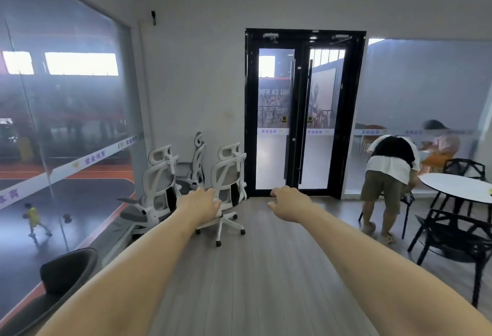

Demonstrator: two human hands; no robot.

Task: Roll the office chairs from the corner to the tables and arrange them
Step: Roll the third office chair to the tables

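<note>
Three white mesh office chairs stand in the far left corner by the glass wall. The nearest chair (228, 175) faces away from me, its wheeled base on the wood floor. A second chair (157, 189) sits left of it, and a third chair (197, 159) is behind against the wall. Both my arms reach forward. My left hand (199, 203) hovers in front of the nearest chair's seat, fingers loosely apart, holding nothing. My right hand (288, 201) hangs in the air to the right, fingers curled down, empty. A round white table (458, 186) stands at the right.
Black double glass doors (303, 111) are straight ahead. A person (388, 173) bends over beside the round table, with black wire chairs (452, 239) around it. Another person sits behind glass at the far right. A dark round seat (66, 269) is at my lower left.
</note>
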